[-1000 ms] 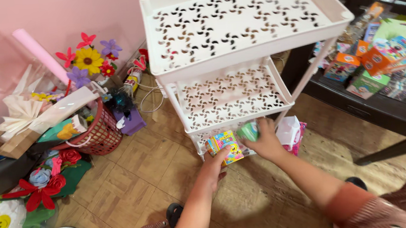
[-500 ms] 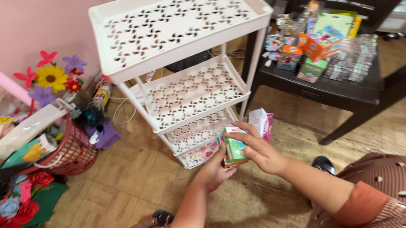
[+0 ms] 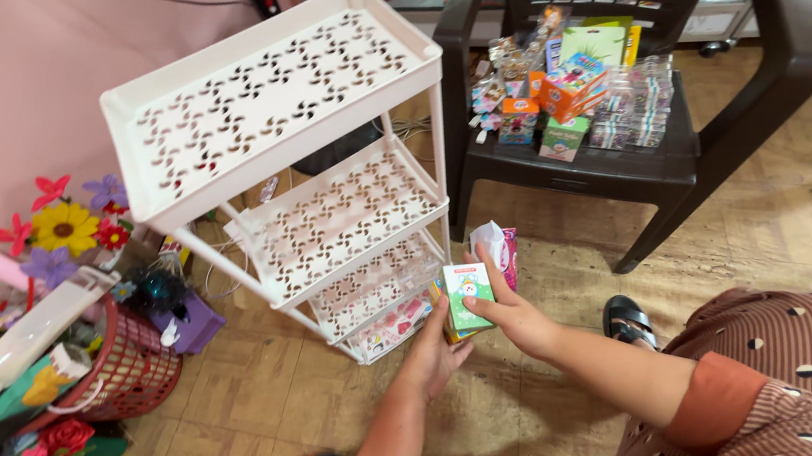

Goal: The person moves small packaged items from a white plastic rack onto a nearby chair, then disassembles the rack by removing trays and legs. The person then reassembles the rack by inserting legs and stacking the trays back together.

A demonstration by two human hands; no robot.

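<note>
Both hands are low in front of a white plastic tiered rack (image 3: 292,99) with pierced shelves. My right hand (image 3: 510,312) holds a small green and white box (image 3: 467,295) upright. My left hand (image 3: 435,344) grips the same stack from below, where a yellow box shows under the green one. A pink packet with white tissue (image 3: 498,246) stands just behind the boxes. The hands are beside the rack's lowest shelf (image 3: 387,331), which holds a colourful flat pack.
A dark plastic chair (image 3: 717,125) at the right carries several small colourful boxes and clear packs (image 3: 573,90). At the left a red basket (image 3: 129,368), paper flowers (image 3: 64,229) and craft items lie against the pink wall. A black sandal (image 3: 627,320) is on the tiled floor.
The boxes have come away from the rack's lowest shelf and are now held up in front of it. The view has swung left and down, bringing the chair further into sight.
</note>
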